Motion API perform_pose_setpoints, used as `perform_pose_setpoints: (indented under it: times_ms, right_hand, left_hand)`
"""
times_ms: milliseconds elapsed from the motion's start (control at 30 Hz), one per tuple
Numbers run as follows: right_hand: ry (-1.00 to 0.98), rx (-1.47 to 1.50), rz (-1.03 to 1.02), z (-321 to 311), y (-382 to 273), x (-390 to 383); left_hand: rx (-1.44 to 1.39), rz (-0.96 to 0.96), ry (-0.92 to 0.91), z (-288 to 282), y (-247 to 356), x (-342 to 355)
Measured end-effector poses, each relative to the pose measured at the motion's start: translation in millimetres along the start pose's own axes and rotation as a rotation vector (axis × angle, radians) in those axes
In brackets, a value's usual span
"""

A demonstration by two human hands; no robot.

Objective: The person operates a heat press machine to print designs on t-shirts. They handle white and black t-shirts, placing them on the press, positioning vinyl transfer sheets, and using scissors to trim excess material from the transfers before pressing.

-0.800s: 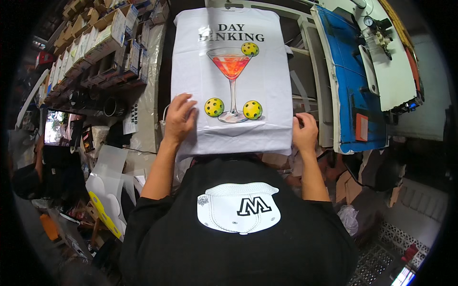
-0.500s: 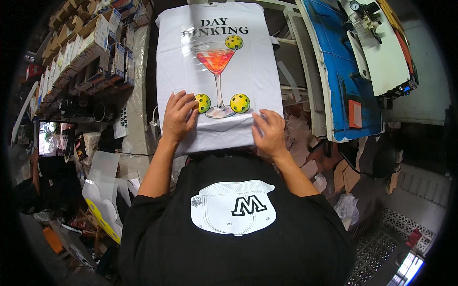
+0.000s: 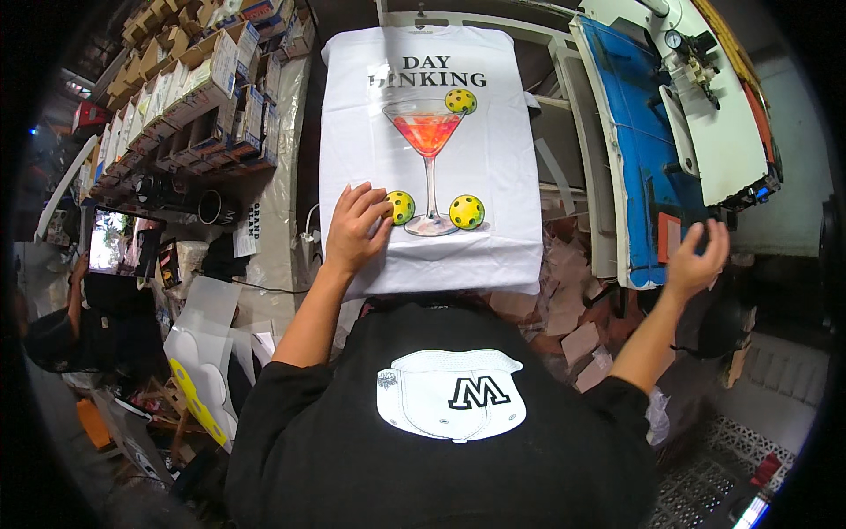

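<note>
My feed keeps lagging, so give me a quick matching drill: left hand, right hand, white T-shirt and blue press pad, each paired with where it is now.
1 left hand
2 right hand
3 white T-shirt
4 blue press pad

A to the right of the shirt
B flat on the shirt's print
C raised off the shirt, by the pad's near edge
D spread flat in the middle

1-B, 2-C, 3-D, 4-A

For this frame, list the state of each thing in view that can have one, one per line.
White T-shirt: spread flat, print side up.
Left hand: open, palm pressed on the shirt's lower left, by a yellow ball of the print.
Right hand: open, fingers spread, off the shirt, raised by the blue press pad.
Laptop: lid open, screen lit.
</note>
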State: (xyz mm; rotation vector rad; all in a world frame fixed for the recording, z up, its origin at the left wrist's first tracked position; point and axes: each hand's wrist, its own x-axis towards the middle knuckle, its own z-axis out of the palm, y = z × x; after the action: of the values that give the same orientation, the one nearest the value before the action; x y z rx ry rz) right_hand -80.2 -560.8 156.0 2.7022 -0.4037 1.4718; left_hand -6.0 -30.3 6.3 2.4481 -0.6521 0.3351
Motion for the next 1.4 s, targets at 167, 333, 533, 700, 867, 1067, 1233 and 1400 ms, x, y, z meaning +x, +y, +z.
perform_pose_setpoints:
  times_ms: [167,333,533,700,867,1067,1233,1400]
  right_hand:
    - [-0.272,-0.225,0.168,14.5,81.0,39.0]
    - [-0.406,-0.399,0.254,37.2,87.2,39.8]
    - [-0.471,-0.336,0.331,28.9,73.0,52.6]
    - [-0.478,-0.272,0.35,21.8,60.4,55.7]
    - [-0.487,-0.281,0.264,9.4,23.1,30.8]
    - [-0.385,-0.171,0.153,-6.3,-92.4,14.6]
    - [-0.273,0.208,-0.015,-21.2,-126.8,-4.8]
    - [-0.124,0.303,-0.12,-26.8,-175.0,3.9]
  left_hand:
    - [0.0,0.02,-0.003,4.8,-1.9,1.9]
    - [0.015,0.035,0.015,4.5,-3.0,0.0]
    - [0.014,0.025,0.015,3.0,0.3,-1.8]
    - [0.017,0.042,0.018,3.8,-0.2,-1.2]
    - [0.011,0.073,0.028,-0.6,0.0,-5.3]
    - [-0.009,-0.008,-0.031,-6.8,-1.6,11.9]
    - [-0.132,-0.113,0.048,-24.1,-11.2,34.3]
    - [-0.259,-0.283,0.342,-64.3,-41.0,0.4]
